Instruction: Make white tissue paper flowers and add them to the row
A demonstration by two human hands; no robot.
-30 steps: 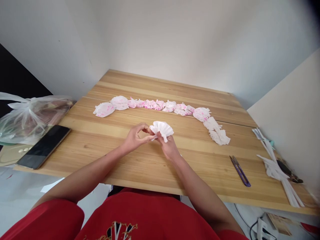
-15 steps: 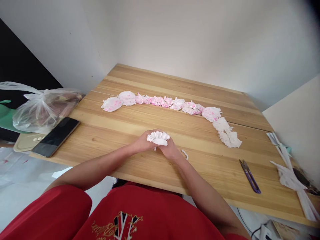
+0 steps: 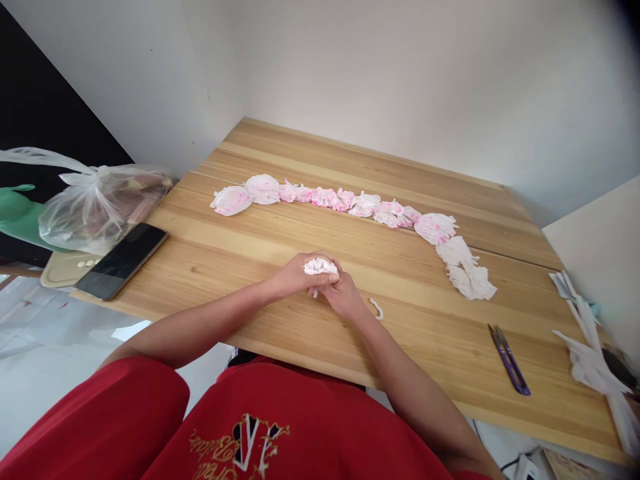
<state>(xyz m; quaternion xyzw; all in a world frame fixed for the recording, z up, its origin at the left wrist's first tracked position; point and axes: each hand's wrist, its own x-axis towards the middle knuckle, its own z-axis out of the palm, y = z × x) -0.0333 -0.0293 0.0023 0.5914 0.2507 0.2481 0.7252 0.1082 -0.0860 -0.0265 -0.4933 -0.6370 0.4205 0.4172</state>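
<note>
My left hand (image 3: pixel 295 275) and my right hand (image 3: pixel 343 291) meet above the near part of the wooden table (image 3: pixel 235 263). Between them they grip a bunched, ruffled white cloth (image 3: pixel 320 267), its gathered edge facing up. The fingers of both hands are wrapped round it, so its lower part is hidden. A short white end hangs below the left hand. Close to my right wrist, a small curved white strip (image 3: pixel 377 309) lies on the wood. Farther back runs a curved row of crumpled white and pink-spotted cloth pieces (image 3: pixel 364 205).
Purple-handled thread snips (image 3: pixel 509 360) lie to the right. White strips of cloth or plastic (image 3: pixel 590 353) lie at the right edge. On the left are a black phone (image 3: pixel 123 261), a tied clear plastic bag (image 3: pixel 103 210) and a green object (image 3: pixel 23 217). Walls bound the table behind.
My hands have closed more tightly round the white cloth, and its ruffled top is now narrower. The whole view has shifted slightly; the things on the table look unmoved.
</note>
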